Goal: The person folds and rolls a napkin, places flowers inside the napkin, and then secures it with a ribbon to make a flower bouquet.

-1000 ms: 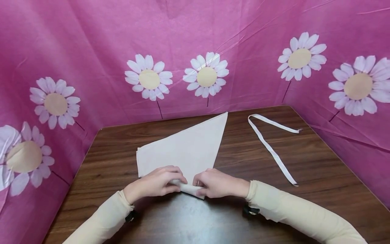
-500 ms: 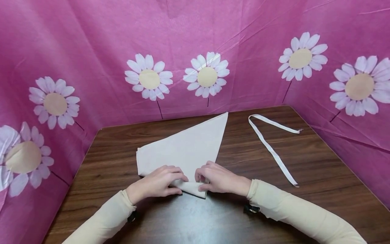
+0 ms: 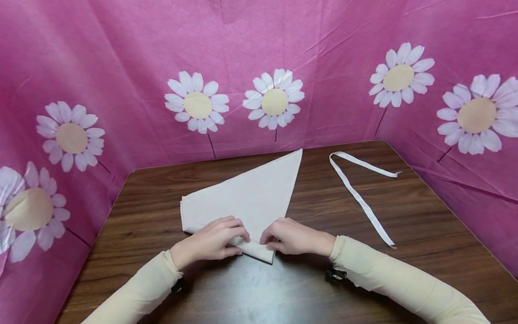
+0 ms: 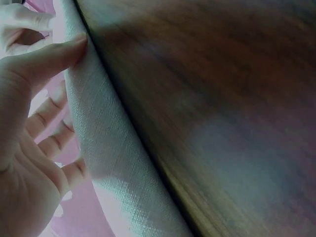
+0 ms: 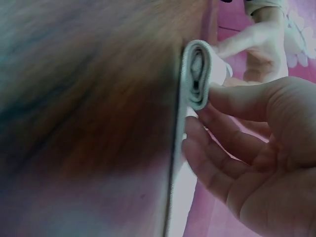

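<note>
An off-white cloth [image 3: 247,193] lies folded on the table, its near edge rolled into a flattened tube. In the right wrist view the end of the rolled edge [image 5: 196,74] shows several tight layers. My left hand [image 3: 216,238] grips the roll left of its middle, thumb [image 4: 74,51] on the near side and fingers over the far side. Close to the roll's right end, my right hand [image 3: 293,237] holds it between thumb [image 5: 242,100] and curled fingers. The cloth's far corner points away to the upper right. Parts of the roll are hidden under both hands.
A narrow white ribbon [image 3: 360,199] lies bent in a V on the right of the dark wooden table [image 3: 404,270]. Behind and beside the table hangs a pink curtain [image 3: 332,90] printed with large daisies.
My right hand's fingers lifted off the roll's right end, then came down on it again slightly further in. The left hand moved only a little along the roll. The ribbon stayed put.
</note>
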A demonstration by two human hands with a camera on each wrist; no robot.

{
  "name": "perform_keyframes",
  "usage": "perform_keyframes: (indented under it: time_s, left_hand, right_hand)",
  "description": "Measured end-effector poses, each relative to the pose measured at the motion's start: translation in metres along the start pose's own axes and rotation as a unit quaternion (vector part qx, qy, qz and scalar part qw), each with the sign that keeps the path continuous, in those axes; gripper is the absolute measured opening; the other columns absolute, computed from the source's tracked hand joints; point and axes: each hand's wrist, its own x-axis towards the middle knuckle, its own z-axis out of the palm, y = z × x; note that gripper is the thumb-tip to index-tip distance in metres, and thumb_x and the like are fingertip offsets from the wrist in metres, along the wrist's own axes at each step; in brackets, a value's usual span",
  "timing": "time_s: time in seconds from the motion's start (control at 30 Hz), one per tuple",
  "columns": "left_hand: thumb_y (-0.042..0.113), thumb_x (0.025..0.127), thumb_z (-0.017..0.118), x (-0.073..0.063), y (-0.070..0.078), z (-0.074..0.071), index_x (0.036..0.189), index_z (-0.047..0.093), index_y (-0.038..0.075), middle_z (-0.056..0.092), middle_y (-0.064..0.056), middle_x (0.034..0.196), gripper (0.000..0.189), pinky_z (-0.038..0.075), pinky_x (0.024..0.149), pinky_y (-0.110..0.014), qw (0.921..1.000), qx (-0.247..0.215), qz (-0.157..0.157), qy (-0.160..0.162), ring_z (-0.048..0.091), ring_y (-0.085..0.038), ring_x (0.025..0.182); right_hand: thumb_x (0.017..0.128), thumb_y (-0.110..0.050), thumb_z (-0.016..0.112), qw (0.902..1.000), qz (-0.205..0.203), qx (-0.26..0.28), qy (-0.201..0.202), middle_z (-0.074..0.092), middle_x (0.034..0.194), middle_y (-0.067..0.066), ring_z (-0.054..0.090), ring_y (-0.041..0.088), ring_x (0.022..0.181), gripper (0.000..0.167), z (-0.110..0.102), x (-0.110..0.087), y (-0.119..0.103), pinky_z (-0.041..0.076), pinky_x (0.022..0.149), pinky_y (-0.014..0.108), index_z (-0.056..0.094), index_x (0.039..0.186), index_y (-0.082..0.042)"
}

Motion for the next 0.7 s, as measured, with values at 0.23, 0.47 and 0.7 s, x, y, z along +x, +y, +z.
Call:
perform_keyframes:
  time_s: [0.23,0.47,0.7]
  left_hand:
    - [0.026,0.084,0.084,0.0024,0.0035,0.0018,0.107,0.070,0.017,0.064,0.007,0.103,0.028,0.050,0.082,-0.028,0.9985,-0.004,-0.045,-0.032,0.058,-0.010,0.093]
    - [0.025,0.086,0.082,0.0057,0.0042,0.0017,0.105,0.071,0.017,0.066,0.008,0.101,0.023,0.051,0.080,-0.028,0.9983,-0.001,-0.047,-0.034,0.059,-0.007,0.090]
    - [0.022,0.090,0.079,0.0073,0.0059,0.0037,0.103,0.070,0.017,0.066,0.008,0.097,0.016,0.053,0.080,-0.030,0.9989,-0.009,-0.044,-0.015,0.063,-0.007,0.089]
  right_hand:
    - [0.085,-0.003,0.078,0.9988,0.035,0.035,0.006,0.056,0.077,-0.013,0.053,0.003,0.073,0.017,0.0037,0.0026,0.0048,0.046,0.071,0.021,0.068,0.090,-0.016]
    - [0.084,-0.003,0.077,0.9987,0.037,0.034,-0.002,0.055,0.072,-0.016,0.052,-0.001,0.070,0.015,0.0020,0.0029,0.0040,0.046,0.070,0.021,0.070,0.088,-0.016]
    - [0.094,-0.015,0.073,0.9997,0.021,0.010,0.002,0.064,0.079,-0.016,0.055,-0.002,0.072,0.003,-0.0019,-0.0018,-0.0039,0.049,0.071,0.020,0.076,0.094,-0.015]
